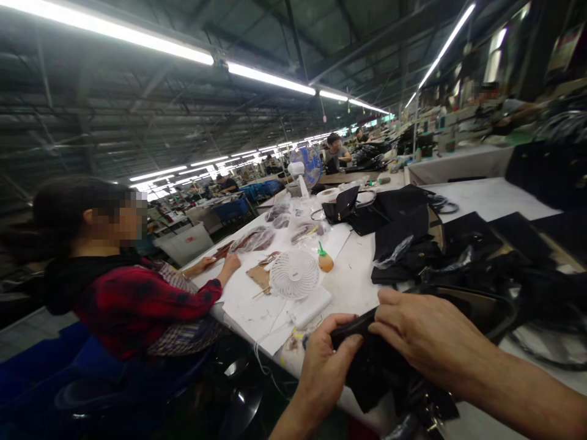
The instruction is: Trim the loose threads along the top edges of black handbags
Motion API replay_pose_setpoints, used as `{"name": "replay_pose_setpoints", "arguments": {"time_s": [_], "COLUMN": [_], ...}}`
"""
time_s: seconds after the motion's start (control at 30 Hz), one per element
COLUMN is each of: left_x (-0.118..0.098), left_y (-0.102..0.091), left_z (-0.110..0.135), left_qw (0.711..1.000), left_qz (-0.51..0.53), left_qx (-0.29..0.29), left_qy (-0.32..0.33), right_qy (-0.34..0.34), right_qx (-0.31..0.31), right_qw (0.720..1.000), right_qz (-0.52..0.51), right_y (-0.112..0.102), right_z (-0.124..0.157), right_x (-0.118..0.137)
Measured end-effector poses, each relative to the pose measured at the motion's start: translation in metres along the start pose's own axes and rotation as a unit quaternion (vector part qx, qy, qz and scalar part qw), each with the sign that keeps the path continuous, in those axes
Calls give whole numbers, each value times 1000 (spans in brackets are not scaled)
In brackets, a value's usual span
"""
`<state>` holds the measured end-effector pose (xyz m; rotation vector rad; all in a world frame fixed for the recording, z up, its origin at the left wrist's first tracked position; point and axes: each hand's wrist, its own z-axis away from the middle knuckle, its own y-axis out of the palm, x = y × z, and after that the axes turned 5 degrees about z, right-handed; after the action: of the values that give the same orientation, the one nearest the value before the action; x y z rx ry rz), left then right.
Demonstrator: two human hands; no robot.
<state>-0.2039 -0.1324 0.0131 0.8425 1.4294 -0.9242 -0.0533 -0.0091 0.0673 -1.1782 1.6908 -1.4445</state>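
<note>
Both of my hands grip a black bag (373, 379) at the near edge of the white table. My left hand (328, 360) pinches its upper edge between thumb and fingers. Just to the right, my right hand (422, 333) is closed on the same edge, its fingertips pressed together. Gold-coloured metal fittings (431, 412) hang from the lower part of the bag. Part of the bag is hidden behind my right hand and forearm. More black bag pieces (477, 238) lie overlapped beyond my right hand.
A white fan (295, 275) and an orange bottle with a green nozzle (325, 260) stand on the white table (353, 299). On the left, a co-worker in a red checked sleeve (160, 290) handles brown strips (224, 249). Plastic bags (254, 238) lie farther back.
</note>
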Motion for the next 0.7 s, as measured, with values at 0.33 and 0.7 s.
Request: {"name": "replay_pose_setpoints", "arguments": {"time_s": [0.33, 0.7], "left_x": [4, 2], "left_y": [1, 9], "left_z": [-1, 0], "left_qw": [1000, 999], "left_qz": [-17, -23], "left_qx": [-11, -18], "left_qy": [11, 44], "right_qy": [-11, -33], "right_qx": [-38, -89], "right_qw": [999, 995], "right_qz": [-3, -32], "right_y": [5, 12], "right_z": [-6, -2], "right_x": [-1, -5]}}
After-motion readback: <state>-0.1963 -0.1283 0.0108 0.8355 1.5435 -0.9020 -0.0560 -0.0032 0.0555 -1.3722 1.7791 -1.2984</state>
